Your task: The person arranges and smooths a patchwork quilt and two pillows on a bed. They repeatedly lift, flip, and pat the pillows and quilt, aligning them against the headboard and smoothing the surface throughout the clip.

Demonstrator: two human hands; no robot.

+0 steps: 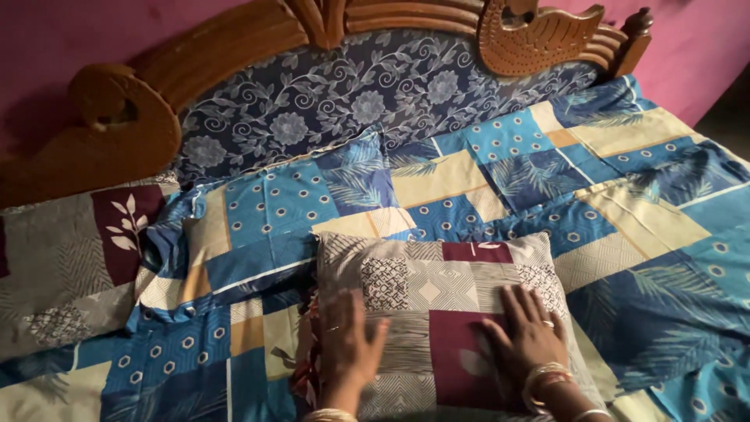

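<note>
Left hand, right hand flat on pillow; blue bedsheet around.

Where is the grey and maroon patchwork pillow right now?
In the head view, the grey and maroon patchwork pillow lies bottom centre on the blue patchwork bedsheet, under the left hand and right hand.

A pillow lies on the bedsheet at 6 o'clock, the headboard behind at 12, a second pillow at 9.
</note>
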